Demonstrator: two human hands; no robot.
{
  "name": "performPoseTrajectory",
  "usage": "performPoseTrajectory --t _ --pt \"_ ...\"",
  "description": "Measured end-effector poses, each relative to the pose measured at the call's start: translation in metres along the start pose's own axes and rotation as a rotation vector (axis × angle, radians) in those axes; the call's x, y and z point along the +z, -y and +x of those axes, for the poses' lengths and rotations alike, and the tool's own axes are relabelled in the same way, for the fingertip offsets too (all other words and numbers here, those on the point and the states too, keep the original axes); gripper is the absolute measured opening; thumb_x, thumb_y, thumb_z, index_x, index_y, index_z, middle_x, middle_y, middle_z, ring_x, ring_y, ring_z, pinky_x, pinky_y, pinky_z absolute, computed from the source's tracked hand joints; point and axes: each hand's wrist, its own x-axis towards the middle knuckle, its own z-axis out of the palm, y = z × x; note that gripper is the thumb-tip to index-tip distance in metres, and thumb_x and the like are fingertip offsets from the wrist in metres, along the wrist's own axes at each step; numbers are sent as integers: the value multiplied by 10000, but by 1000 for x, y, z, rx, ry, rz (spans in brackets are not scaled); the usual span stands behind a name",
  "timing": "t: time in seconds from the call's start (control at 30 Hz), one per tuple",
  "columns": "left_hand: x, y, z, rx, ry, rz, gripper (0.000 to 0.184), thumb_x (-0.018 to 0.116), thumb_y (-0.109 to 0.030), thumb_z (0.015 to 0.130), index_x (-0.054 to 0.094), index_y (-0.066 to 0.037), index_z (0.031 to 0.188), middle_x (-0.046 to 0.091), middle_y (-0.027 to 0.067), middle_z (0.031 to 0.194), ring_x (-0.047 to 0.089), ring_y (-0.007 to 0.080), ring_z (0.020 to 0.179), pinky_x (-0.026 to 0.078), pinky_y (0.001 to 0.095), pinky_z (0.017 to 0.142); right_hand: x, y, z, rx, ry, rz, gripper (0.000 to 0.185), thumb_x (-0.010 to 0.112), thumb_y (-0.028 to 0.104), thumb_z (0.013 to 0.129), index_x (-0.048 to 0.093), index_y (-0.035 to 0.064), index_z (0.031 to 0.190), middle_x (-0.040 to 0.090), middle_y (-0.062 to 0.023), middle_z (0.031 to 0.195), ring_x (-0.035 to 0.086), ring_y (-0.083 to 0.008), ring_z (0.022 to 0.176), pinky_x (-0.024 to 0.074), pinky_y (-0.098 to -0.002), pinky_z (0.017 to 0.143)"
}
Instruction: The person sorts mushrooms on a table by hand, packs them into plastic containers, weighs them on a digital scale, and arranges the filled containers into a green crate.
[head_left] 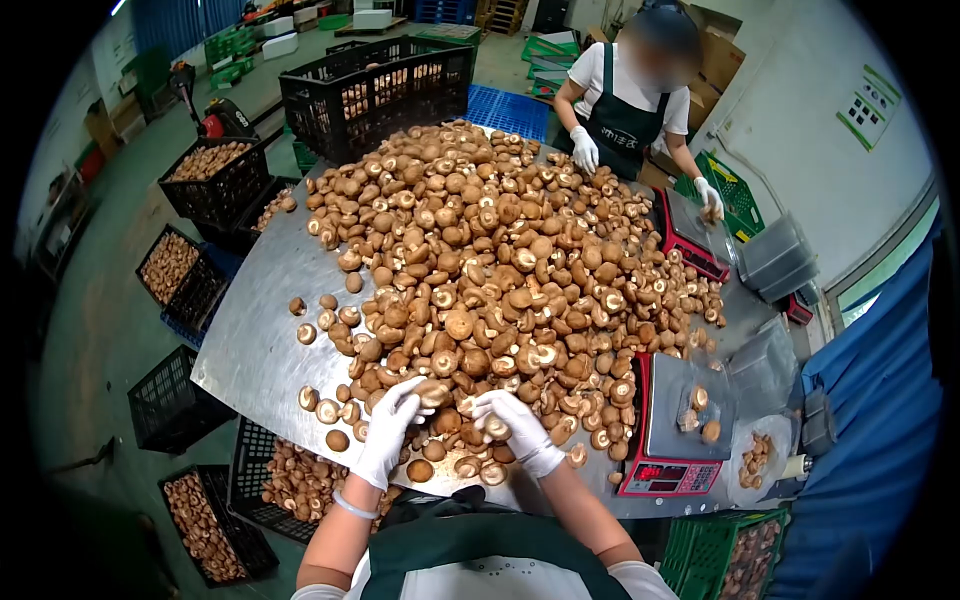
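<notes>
In the head view, we look down over a dark green apron (490,545) at a metal table (260,320) bearing a broad heap of brown mushrooms (480,260). Our two hands, in white gloves, are at the near edge of the heap. The left hand (388,430) has its thumb and fingers closed around a large mushroom (433,392), held just above the others. The right hand (520,428) is bent inward, fingers curled about a paler mushroom (495,428) (the glove hides part of it, so we cannot tell how firm the grip is). A few loose mushrooms lie on bare metal below and to the left of the heap.

To our right, near the table's edge, sits a red weighing scale (672,478); a clear tray (690,390) on its platform contains a few mushrooms. Just beside it is a plastic bag (755,462) with mushroom pieces inside. Farther up that side we find a second scale (695,245) and stacked clear containers (778,258).

Across the table stands a co-worker (625,120) in a similar apron, one gloved hand beside the heap, the other over the second scale. Behind the heap is a large black crate (375,100); more black crates of mushrooms line our left.
</notes>
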Motion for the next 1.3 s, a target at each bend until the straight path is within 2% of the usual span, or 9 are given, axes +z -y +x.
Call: performPoseTrajectory --t 0.13,0.27,0.43,0.53,0.7,0.9,1.0,1.13,1.3 --pt "5 0 -28 479 99 669 447 591 22 837 549 -40 1277 555 105 1293 508 196 1220 428 339 1001 43 -5 4 -39 -59 -228 414 587 163 923 467 53 1304 604 -47 979 567 -76 807 479 -203 651" --pt "2 4 -49 201 -8 124 480 556 76 859 484 0 1327 528 121 1323 555 217 1180 430 320 1018 46 3 2 -113 -66 -296 424 617 86 886 492 59 1290 585 -33 1057 542 -64 853 477 -203 713" --pt "-2 3 -52 441 14 586 567 736 -76 766 525 -51 1292 547 142 1263 579 226 1095 473 318 925 48 -2 -4 -63 -33 -362 424 635 57 859 515 39 1265 585 -34 1157 547 -119 1055 445 -265 923" --pt "8 -1 -55 497 36 746 644 782 -154 733 510 -46 1307 518 168 1289 562 288 1137 468 344 943 56 -12 -9 -137 70 -370 425 632 58 867 510 37 1274 588 -39 1127 557 -112 1032 463 -255 884" --pt "2 -2 -72 354 25 853 679 779 -275 728 510 -51 1310 562 194 1248 577 320 1129 477 371 934 44 -30 -20 118 128 -260 420 616 90 901 489 27 1296 588 -42 1050 559 -95 939 476 -237 818" --pt "8 5 -78 511 172 967 665 776 -212 725 508 -62 1314 551 182 1283 538 322 1195 447 385 984 55 -28 -27 62 130 -698 383 645 147 891 535 -9 1222 611 -23 997 568 -76 849 484 -229 745" --pt "-9 -2 -72 566 76 957 529 759 -190 744 591 -84 1234 614 143 1188 578 304 1129 463 370 958 36 -25 -30 271 151 -297 357 653 177 876 554 -7 1166 624 -39 989 589 -80 816 495 -220 714" --pt "-59 33 -31 549 -429 1041 335 710 -194 774 647 -73 1080 659 113 959 612 299 877 496 393 798 13 -28 -42 60 217 178 551 641 420 853 510 -15 1165 618 -150 1033 621 -247 893 526 -370 756" --pt "-66 44 1 552 -403 1225 334 695 -189 784 639 -60 1087 643 123 896 591 314 855 476 410 800 18 -30 -40 24 229 299 520 604 391 887 484 -8 1198 610 -142 1052 626 -247 926 519 -337 806"
